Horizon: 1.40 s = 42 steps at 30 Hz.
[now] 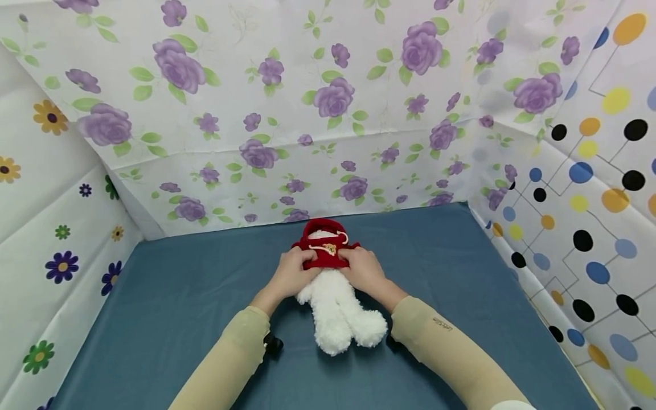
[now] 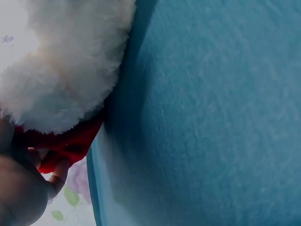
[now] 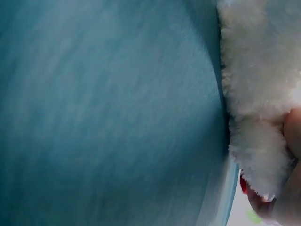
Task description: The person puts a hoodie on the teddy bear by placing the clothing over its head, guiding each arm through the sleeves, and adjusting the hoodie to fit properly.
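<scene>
1. Head view: a white plush toy lies on the blue table, legs toward the person, with a red hooded garment over its upper end. Uneven pulling could twist the cloth or bunch it against the fur; the loose cord might snag a finger.
2. Same view, pose: the sleeved forearms reach forward and converge; left hand and right hand pinch opposite sides of the hem.
3. Left wrist view: fingers curl round the red hem beside the fur; a slack pinch could let it slip.
4. Right wrist view: fingers bend against the fur, a red sliver showing; whether they catch fur too, I cannot tell. That would drag the toy along.
</scene>
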### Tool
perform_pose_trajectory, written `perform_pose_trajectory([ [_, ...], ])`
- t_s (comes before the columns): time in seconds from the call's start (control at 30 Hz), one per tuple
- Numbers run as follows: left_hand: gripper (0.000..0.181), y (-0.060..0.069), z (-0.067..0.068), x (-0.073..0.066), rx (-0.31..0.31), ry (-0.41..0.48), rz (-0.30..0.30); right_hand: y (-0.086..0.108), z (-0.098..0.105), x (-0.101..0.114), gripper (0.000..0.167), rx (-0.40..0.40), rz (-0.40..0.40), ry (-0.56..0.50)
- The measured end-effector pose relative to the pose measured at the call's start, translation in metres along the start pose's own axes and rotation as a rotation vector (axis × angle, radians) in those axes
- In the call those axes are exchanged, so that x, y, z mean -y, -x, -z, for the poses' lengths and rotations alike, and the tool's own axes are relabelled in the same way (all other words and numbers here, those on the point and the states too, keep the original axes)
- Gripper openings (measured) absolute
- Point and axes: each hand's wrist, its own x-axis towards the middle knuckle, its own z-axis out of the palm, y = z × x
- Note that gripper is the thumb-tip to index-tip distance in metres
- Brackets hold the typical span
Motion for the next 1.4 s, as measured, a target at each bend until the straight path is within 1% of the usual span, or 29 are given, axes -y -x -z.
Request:
perform_pose_trajectory([
  [0.07,0.040,0.000,0.002,0.001,0.026,-0.031,-0.021,0.000,0.000,0.004,0.014,-0.014,0.007,0.033],
  [0.13,0.043,0.002,0.007,0.001,0.065,-0.063,-0.034,-0.001,0.000,0.005,0.018,-0.025,0.028,0.038],
  [0.2,0.037,0.007,0.012,0.000,0.111,-0.073,-0.034,-0.002,0.003,0.003,0.007,-0.002,0.059,0.007],
  [0.23,0.030,0.010,0.015,0.000,0.129,-0.066,-0.028,-0.003,0.006,0.000,0.005,0.019,0.081,-0.020],
  [0.3,0.015,0.016,0.021,-0.001,0.166,-0.064,-0.012,-0.003,0.012,-0.008,0.010,0.080,0.129,-0.093],
  [0.33,0.014,0.019,0.023,-0.001,0.182,-0.065,-0.004,-0.003,0.016,-0.012,0.011,0.119,0.156,-0.140],
  [0.4,0.025,0.023,0.026,0.000,0.201,-0.083,0.006,-0.001,0.024,-0.022,0.005,0.205,0.191,-0.230],
  [0.43,0.031,0.025,0.026,0.000,0.204,-0.101,0.009,0.001,0.028,-0.026,0.010,0.244,0.205,-0.266],
  [0.47,0.035,0.027,0.026,0.001,0.208,-0.121,0.013,0.003,0.031,-0.030,0.019,0.279,0.214,-0.293],
  [0.5,0.038,0.028,0.026,0.000,0.208,-0.135,0.014,0.004,0.034,-0.034,0.028,0.307,0.221,-0.312],
  [0.57,0.039,0.029,0.026,0.001,0.204,-0.151,0.026,0.006,0.037,-0.038,0.043,0.343,0.224,-0.315],
  [0.63,0.039,0.029,0.025,0.001,0.199,-0.145,0.049,0.007,0.035,-0.039,0.048,0.352,0.244,-0.292],
  [0.7,0.037,0.030,0.025,0.002,0.192,-0.129,0.067,0.006,0.032,-0.038,0.045,0.345,0.259,-0.263],
  [0.8,0.034,0.030,0.023,0.005,0.187,-0.117,0.083,0.004,0.026,-0.034,0.035,0.320,0.272,-0.232],
  [0.93,0.027,0.030,0.019,0.009,0.170,-0.127,0.085,0.004,0.020,-0.032,0.017,0.293,0.263,-0.205],
  [1.0,0.023,0.030,0.016,0.009,0.148,-0.129,0.081,0.004,0.018,-0.032,0.011,0.276,0.267,-0.185],
  [1.1,0.017,0.030,0.012,0.009,0.107,-0.135,0.074,0.005,0.017,-0.031,0.021,0.259,0.275,-0.160],
  [1.17,0.016,0.031,0.009,0.008,0.083,-0.134,0.074,0.006,0.016,-0.030,0.027,0.254,0.270,-0.148],
  [1.27,0.019,0.032,0.006,0.005,0.055,-0.137,0.088,0.008,0.017,-0.029,0.030,0.248,0.255,-0.149],
  [1.4,0.027,0.033,0.000,0.001,0.022,-0.143,0.112,0.011,0.017,-0.028,0.034,0.222,0.229,-0.144],
])
